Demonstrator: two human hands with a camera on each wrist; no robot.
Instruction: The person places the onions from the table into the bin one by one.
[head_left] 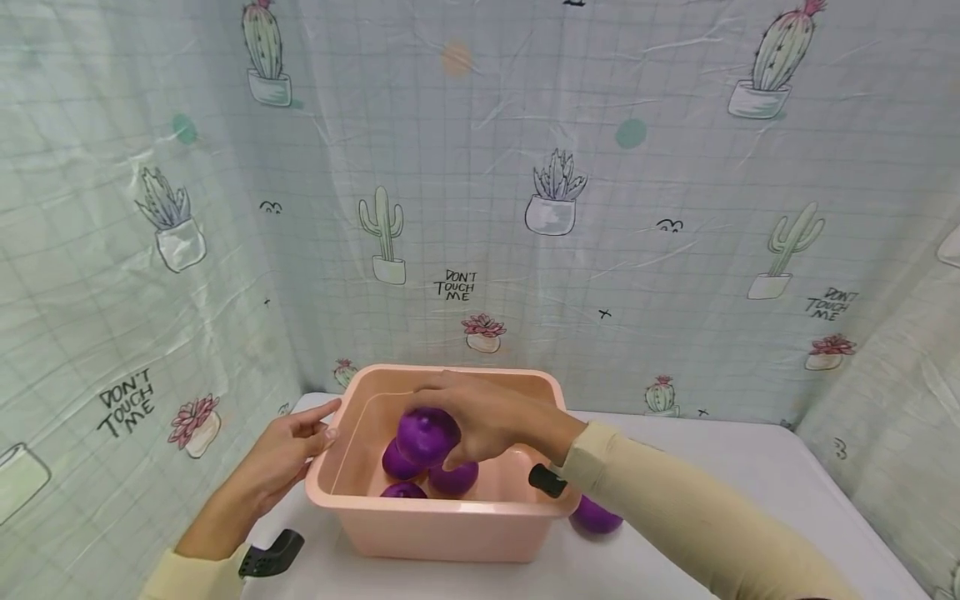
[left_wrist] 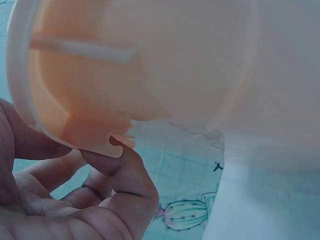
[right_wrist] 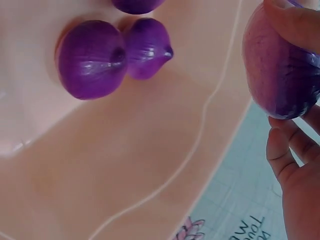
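A peach plastic basin [head_left: 450,535] stands on the white table. My left hand [head_left: 279,457] pinches its left rim between thumb and fingers, as the left wrist view shows at the rim [left_wrist: 19,75]. Above the inside of the basin, my right hand [head_left: 491,417] holds a shiny purple onion [head_left: 424,437], with thumb and fingers around it. That same onion [right_wrist: 275,65] shows at the right edge of the right wrist view. Several onions lie on the basin floor, among them a round onion [right_wrist: 90,60] touching a smaller onion with a pointed tip [right_wrist: 148,50].
Outside the basin, by its right front corner, another purple onion [head_left: 597,518] lies on the table [head_left: 712,475], partly hidden by the basin and right sleeve. A cactus-print curtain [head_left: 487,167] hangs behind the table and along both sides.
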